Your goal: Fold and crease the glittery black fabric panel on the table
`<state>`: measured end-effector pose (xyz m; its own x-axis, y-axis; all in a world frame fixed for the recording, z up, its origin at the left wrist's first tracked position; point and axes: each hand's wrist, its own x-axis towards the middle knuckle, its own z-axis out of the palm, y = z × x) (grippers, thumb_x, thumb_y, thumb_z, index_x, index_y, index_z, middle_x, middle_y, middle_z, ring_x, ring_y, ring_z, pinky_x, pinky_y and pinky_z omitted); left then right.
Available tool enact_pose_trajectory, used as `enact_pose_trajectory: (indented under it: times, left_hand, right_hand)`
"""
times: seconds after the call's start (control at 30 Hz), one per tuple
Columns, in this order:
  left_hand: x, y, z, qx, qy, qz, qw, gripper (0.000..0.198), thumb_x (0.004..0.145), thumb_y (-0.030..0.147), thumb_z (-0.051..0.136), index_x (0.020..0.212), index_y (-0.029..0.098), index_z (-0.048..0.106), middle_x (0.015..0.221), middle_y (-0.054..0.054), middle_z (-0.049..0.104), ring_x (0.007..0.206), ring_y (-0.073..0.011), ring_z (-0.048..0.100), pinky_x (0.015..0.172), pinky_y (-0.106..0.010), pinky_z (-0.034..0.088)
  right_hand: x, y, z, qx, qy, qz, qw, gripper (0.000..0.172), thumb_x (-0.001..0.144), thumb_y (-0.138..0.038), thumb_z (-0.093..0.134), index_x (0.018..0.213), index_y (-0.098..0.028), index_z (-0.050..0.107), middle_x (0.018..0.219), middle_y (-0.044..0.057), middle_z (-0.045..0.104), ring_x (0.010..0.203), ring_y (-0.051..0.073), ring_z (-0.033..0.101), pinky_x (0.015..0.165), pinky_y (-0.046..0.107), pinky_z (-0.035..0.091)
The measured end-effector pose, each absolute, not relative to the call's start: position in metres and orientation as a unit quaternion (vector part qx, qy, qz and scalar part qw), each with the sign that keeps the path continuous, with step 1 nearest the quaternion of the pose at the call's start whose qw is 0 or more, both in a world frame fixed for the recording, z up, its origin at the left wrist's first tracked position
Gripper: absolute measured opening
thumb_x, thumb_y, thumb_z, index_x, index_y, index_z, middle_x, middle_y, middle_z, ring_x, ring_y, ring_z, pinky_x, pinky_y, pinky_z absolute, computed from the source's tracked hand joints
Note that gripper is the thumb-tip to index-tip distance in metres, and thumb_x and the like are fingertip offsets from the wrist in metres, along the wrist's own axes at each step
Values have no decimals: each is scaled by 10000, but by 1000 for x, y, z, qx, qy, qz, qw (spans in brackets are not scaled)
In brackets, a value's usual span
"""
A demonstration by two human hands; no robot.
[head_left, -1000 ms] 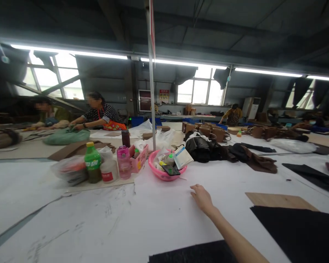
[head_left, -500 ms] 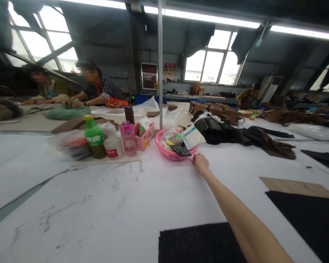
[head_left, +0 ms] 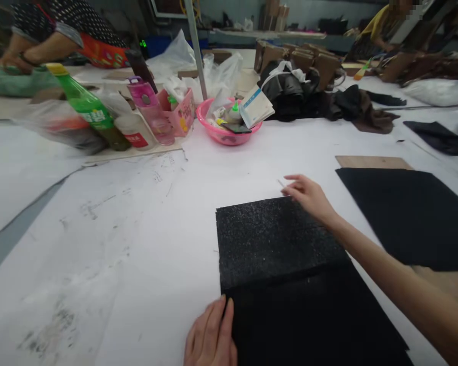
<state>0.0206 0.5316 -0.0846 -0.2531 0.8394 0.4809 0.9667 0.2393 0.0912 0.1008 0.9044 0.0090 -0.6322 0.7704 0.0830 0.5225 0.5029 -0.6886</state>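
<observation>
My right hand (head_left: 305,195) pinches a thin white stick (head_left: 281,183), too blurred to name exactly. It hangs over the far edge of a black sheet (head_left: 275,239) whose surface is flecked with light specks. A plainer black sheet (head_left: 309,315) lies nearer to me, meeting the speckled part along a crosswise edge. At the left border of these sheets my left hand (head_left: 211,335) rests with its fingers stretched out, the fingertips touching the black edge.
A pink basin (head_left: 229,136) holds small bottles, a phone and a booklet. Left of it stand a pink box (head_left: 179,114), a pink bottle (head_left: 152,109) and a green bottle (head_left: 91,109). More black sheets (head_left: 412,218) lie right. A co-worker's arms (head_left: 49,46) show at far left.
My right hand has come back from beside the pink basin to the black sheet, a thin white stick in its fingers. My left hand has entered view. The camera has tilted down.
</observation>
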Motion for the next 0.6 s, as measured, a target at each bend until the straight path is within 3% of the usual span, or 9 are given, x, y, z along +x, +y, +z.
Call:
enact_pose_trajectory:
  times: [0.1,0.2,0.47,0.6]
  left_hand:
    - [18,530,-83,-600,-761,-199,145,498,862,57,464,1347,164,505,1260,-91,621,1150,-223,571,929,-356,470]
    - [18,529,-79,-586,-765,-239,120,418,901,109,467,1311,169,525,1283,-111,581,1180,-228,547,934,-361,486]
    - [19,531,-64,-547,-765,-316,122,352,949,206,452,1294,220,520,1287,-109,553,1168,-229,559,921,-389,536]
    - [23,538,-53,-556,-754,-304,172,333,929,155,470,1247,197,557,1267,-111,578,1197,-252,548,940,-418,530]
  right_hand:
    - [183,836,5,-385,-760,483,203,367,899,-475,587,1097,-168,616,939,79,696,874,220,648,674,278,506]
    - [241,783,-5,-455,-677,540,208,402,866,-552,627,1006,-176,651,960,80,685,884,216,624,688,265,494]
    - [275,715,-51,-490,-744,379,250,356,921,-581,519,964,-243,623,851,21,622,686,190,578,608,293,476]
    - [265,705,-54,-429,-826,248,269,316,990,-518,434,953,-261,613,887,46,601,782,230,581,668,341,473]
